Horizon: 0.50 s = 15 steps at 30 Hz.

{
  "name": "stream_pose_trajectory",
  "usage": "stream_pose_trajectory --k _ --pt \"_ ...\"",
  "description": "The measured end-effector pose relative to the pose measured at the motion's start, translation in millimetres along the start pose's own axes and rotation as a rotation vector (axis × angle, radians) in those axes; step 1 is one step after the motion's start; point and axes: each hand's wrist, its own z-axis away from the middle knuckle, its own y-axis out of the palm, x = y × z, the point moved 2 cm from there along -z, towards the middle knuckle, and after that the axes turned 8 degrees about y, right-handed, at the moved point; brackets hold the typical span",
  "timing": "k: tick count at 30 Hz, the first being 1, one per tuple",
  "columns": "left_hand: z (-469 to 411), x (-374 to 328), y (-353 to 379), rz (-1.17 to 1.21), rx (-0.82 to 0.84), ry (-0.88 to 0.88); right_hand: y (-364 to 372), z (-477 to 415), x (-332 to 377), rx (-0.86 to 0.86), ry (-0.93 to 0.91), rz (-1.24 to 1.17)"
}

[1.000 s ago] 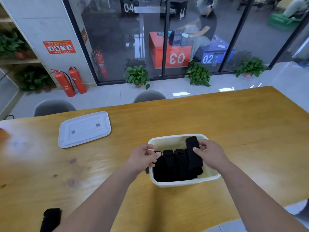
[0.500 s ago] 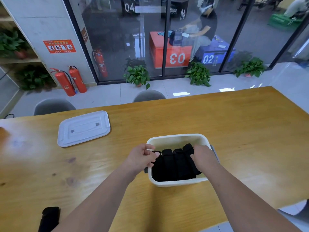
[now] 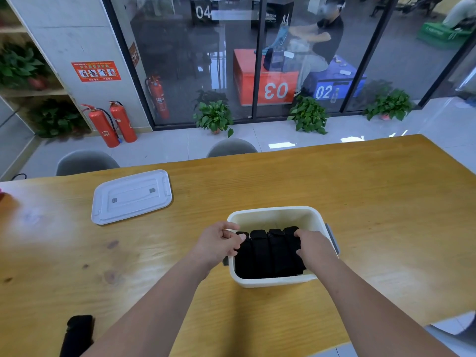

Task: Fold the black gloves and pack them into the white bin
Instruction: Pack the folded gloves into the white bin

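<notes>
Head view, only one available.

Looking down on the white bin standing on the wooden table. Both forearms reaching in from the near edge.

Holding a row of folded black gloves upright and side by side in the near half of the bin. Leaving the far half bare.

Right hand: curling the fingers over the rightmost glove, with the thumb against its side, bearing down.

Left hand: curling the fingers at the bin's left rim, with the thumb tip lying on the left end of the row. Not resolving whether it is pinching a glove or the rim behind it.

Change over the last second: the rightmost glove, earlier standing proud of the row, now sitting level with its neighbours. Bin sitting slightly turned, its grey side handle now showing.

Reading this as the seating of that glove being essentially complete.

Still lying outside the bin: one loose black glove at the near left corner of the table, unfolded as far as can be told. Judging the task unfinished on that account.

Bin lid lying flat on the table, well apart to the left.
</notes>
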Motion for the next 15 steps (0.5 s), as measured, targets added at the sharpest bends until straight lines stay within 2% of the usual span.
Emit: stream_pose_trajectory --k 5,10,12,15 --pt "2.1 -1.8 0.7 -0.013 -0.013 0.010 0.7 0.7 -0.6 0.028 -0.003 0.011" --pt "3.8 -3.0 -0.9 0.004 -0.019 0.020 -11.7 3.4 7.9 -0.032 -0.020 0.055" --pt "6.2 -3.8 -2.6 0.016 -0.023 0.020 -18.4 4.5 14.3 -0.063 -0.024 0.018" --pt "10.5 -2.3 -6.9 0.017 -0.040 0.034 -28.3 10.7 33.1 -0.126 -0.131 -0.153"
